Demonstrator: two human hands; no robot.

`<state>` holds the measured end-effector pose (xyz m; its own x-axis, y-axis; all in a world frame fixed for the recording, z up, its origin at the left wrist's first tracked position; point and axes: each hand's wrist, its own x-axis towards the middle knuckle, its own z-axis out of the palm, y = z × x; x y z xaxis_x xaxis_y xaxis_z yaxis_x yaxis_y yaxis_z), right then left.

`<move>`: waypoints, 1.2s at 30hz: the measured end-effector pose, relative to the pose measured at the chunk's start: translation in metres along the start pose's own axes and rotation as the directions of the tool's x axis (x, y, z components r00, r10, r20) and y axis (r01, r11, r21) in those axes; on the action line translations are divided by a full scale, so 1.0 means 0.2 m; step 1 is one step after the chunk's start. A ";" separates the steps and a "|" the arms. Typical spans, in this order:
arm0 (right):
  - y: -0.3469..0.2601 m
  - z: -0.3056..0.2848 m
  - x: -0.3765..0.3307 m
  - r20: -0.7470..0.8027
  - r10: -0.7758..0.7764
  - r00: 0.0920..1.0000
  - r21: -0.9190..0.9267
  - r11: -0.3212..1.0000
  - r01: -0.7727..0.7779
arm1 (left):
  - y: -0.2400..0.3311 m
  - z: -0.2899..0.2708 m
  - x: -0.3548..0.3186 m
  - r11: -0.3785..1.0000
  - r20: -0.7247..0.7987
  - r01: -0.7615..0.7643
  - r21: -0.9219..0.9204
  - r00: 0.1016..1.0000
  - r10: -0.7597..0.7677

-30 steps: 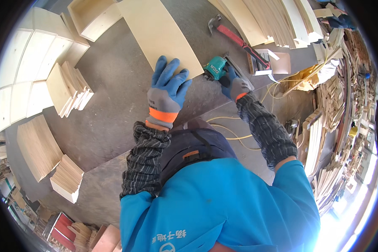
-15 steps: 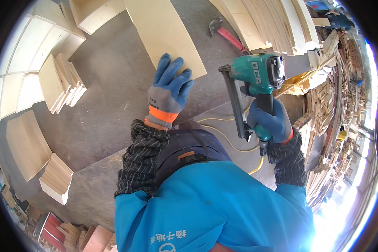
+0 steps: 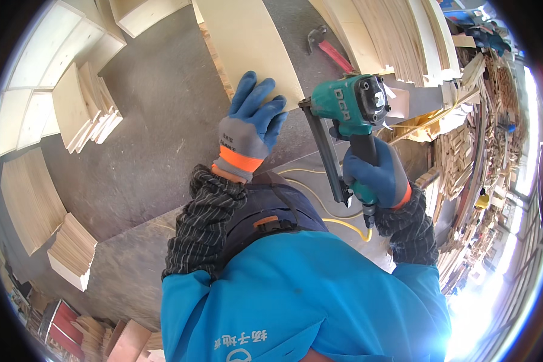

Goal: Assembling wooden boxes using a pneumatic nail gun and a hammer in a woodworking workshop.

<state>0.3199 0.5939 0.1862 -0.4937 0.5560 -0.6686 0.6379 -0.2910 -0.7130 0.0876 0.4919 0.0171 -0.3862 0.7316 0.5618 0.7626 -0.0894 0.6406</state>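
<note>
My left hand [image 3: 249, 123], in a grey and blue glove with an orange cuff band, rests its outstretched fingers on the near end of a pale wooden panel [image 3: 253, 48]. A side edge of that panel shows along its left. My right hand [image 3: 377, 175], gloved the same way, is wrapped round the handle of a green and black pneumatic nail gun [image 3: 347, 105]. The gun is held to the right of the panel's near end, its long dark magazine slanting down toward me. A yellow air hose [image 3: 347, 224] runs from the bottom of its handle.
A hammer with a red handle [image 3: 335, 55] lies right of the panel. Stacked boards [image 3: 386, 36] stand at the far right. On the left are pale wooden boxes [image 3: 48, 54], upright panels [image 3: 81, 108] and stacks of thin boards [image 3: 33, 199]. Scrap wood [image 3: 464, 151] is piled farther right.
The wooden panel has shifted right and its left side edge has come into view. My left hand has moved slightly right with it. The nail gun has moved a little left, toward the panel.
</note>
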 end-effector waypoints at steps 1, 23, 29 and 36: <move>-0.01 0.01 0.00 0.002 0.000 1.000 -0.002 1.000 0.000 | 0.00 0.00 0.00 1.000 -0.001 -0.002 -0.005 1.000 0.002; -0.02 0.05 -0.01 0.025 -0.005 1.000 0.017 1.000 0.004 | -0.01 0.00 0.00 1.000 0.007 -0.008 -0.007 1.000 0.008; -0.04 0.07 -0.06 -0.028 -0.022 0.999 0.050 0.998 0.023 | -0.02 0.00 -0.02 1.000 0.002 -0.013 -0.005 1.000 0.013; -0.02 0.07 -0.16 -0.107 -0.130 0.986 0.111 0.984 0.142 | 0.00 -0.10 -0.02 0.999 0.043 -0.008 0.048 0.999 0.006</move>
<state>0.3253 0.5662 0.2084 -0.5063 0.6696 -0.5433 0.4914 -0.2937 -0.8199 0.0789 0.4749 0.0255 -0.3592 0.7595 0.5424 0.7895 -0.0627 0.6105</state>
